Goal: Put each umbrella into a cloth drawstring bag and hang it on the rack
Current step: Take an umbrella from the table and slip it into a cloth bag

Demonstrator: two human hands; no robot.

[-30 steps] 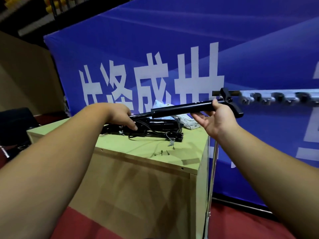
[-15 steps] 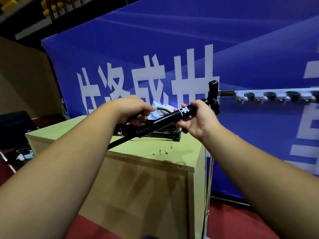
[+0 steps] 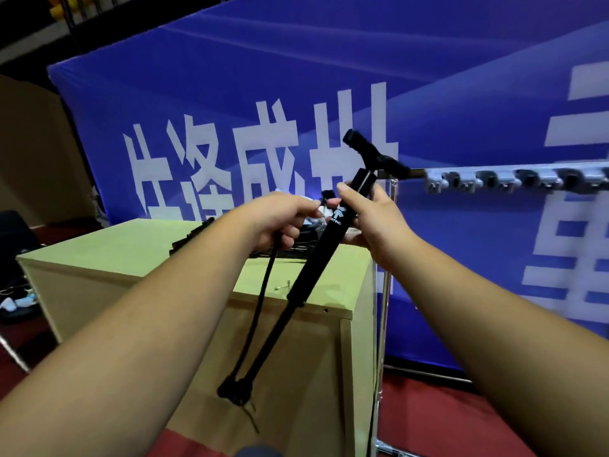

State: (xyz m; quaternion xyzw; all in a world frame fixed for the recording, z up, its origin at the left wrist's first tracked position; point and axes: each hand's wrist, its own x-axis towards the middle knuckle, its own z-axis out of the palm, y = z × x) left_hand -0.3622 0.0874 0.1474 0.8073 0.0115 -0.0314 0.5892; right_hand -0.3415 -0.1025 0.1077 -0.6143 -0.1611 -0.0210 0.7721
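A slim black bagged umbrella point(image 3: 316, 258) with a T-shaped handle point(image 3: 372, 153) is held tilted, handle up and to the right, tip down near the cabinet front. My right hand point(image 3: 372, 219) grips its upper shaft just below the handle. My left hand point(image 3: 280, 219) pinches a black drawstring cord point(image 3: 263, 301) near the top; the cord hangs down to the bag's lower end point(image 3: 235, 389). The metal rack bar with grey hooks point(image 3: 514, 179) runs rightward behind the handle.
A light wooden cabinet point(image 3: 138, 255) stands below my hands, with more black items point(image 3: 194, 235) and small metal bits point(image 3: 283, 285) on top. The rack's chrome post point(image 3: 384, 324) rises beside the cabinet. A blue banner point(image 3: 329, 77) fills the background; red floor lies below.
The umbrella has swung from nearly level to steeply tilted, handle up. My left hand left the cabinet top and took the drawstring cord near my right hand.
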